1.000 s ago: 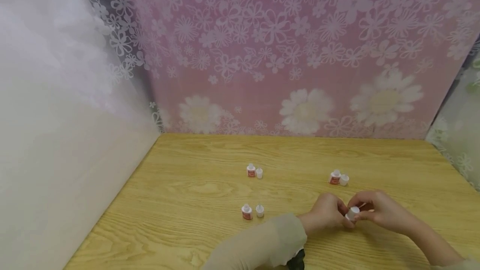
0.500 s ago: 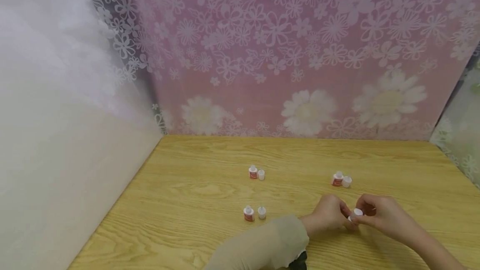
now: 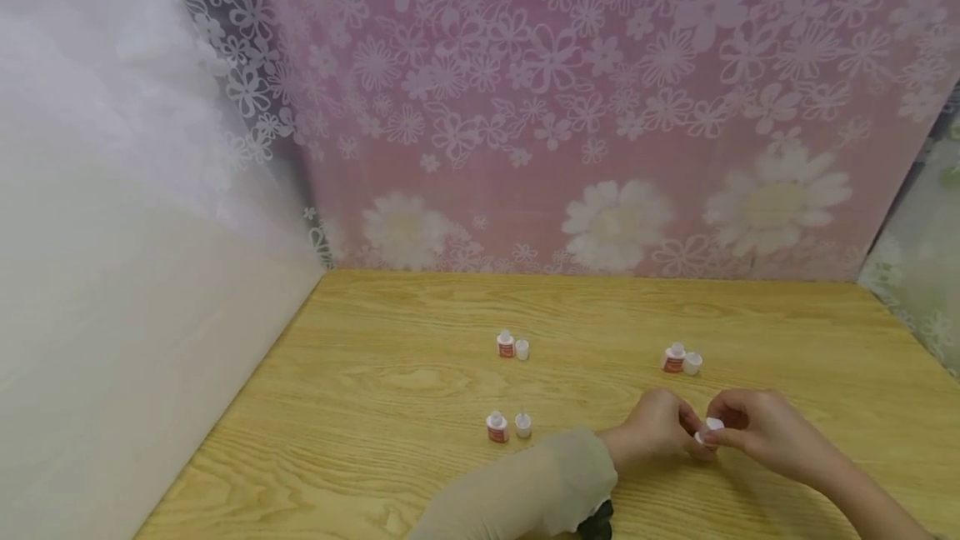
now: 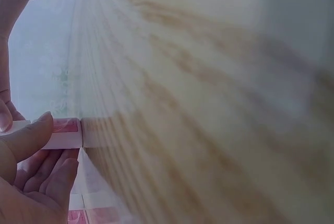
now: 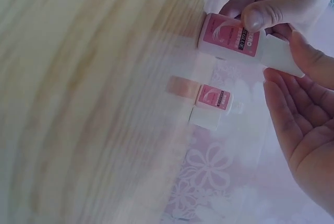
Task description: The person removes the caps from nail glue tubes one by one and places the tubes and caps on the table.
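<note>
Toward the right front of the table, my left hand (image 3: 660, 427) holds a small white bottle with a pink-red label (image 5: 229, 35), its thumb laid across the label in the right wrist view. The bottle stands upright on the wood. My right hand (image 3: 776, 432) pinches the tapered white cap (image 5: 282, 55) on top of this bottle between thumb and fingers. In the head view the hands hide most of the bottle, and only white parts show. Part of its pink label also appears between the fingers in the left wrist view.
Three more such bottles stand uncapped: one back middle (image 3: 506, 346), one front middle (image 3: 497, 428), one back right (image 3: 674, 359). Beside each is its own white cap (image 3: 522, 425). A flowered pink sheet (image 3: 525, 148) closes off the table's back, and a pale sheet (image 3: 150, 273) the left.
My right hand's fingers have shifted round the cap, and the hand has turned slightly. The left hand keeps its hold on the bottle. The head view has moved a little.
</note>
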Motion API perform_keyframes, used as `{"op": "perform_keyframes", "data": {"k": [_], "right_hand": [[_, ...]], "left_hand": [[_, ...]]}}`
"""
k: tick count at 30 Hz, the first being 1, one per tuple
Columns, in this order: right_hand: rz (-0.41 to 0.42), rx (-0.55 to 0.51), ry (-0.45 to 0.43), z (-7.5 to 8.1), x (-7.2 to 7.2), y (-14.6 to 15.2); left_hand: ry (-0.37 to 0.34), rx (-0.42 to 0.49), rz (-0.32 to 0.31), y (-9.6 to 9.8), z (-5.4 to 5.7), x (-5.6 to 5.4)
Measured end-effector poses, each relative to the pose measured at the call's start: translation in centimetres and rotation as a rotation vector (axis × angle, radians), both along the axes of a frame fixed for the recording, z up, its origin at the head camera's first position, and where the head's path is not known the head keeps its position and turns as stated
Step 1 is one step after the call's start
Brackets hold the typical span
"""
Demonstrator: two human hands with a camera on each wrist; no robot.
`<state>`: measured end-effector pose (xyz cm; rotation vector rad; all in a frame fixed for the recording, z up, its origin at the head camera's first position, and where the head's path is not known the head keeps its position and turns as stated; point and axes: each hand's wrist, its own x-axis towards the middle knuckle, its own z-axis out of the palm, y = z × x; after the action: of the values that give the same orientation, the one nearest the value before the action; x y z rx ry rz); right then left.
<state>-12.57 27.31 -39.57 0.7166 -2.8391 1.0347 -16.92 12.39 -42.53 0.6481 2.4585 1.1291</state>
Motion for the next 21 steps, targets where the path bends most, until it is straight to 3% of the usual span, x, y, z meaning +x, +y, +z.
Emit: {"op": "perform_keyframes", "data": {"k": [5, 10, 15, 21], "right_hand": [[0.060, -0.032, 0.037, -0.2, -0.2, 0.2], [0.156, -0.102, 0.088, -0.7, -0.7, 0.7], [0.237, -0.177, 0.040, -0.9, -1.1, 1.3], [0.181, -0.134, 0.006, -0.5, -0.7, 1.3]], "left_hand": [[-0.006, -0.001, 0.001, -0.2, 0.3, 0.2], [0.032, -0.013, -0.013, -0.2, 0.2, 0.1], [0.036, -0.022, -0.001, 0.0, 0.2, 0.1], [0.037, -0.031, 0.003, 0.1, 0.3, 0.0]]}}
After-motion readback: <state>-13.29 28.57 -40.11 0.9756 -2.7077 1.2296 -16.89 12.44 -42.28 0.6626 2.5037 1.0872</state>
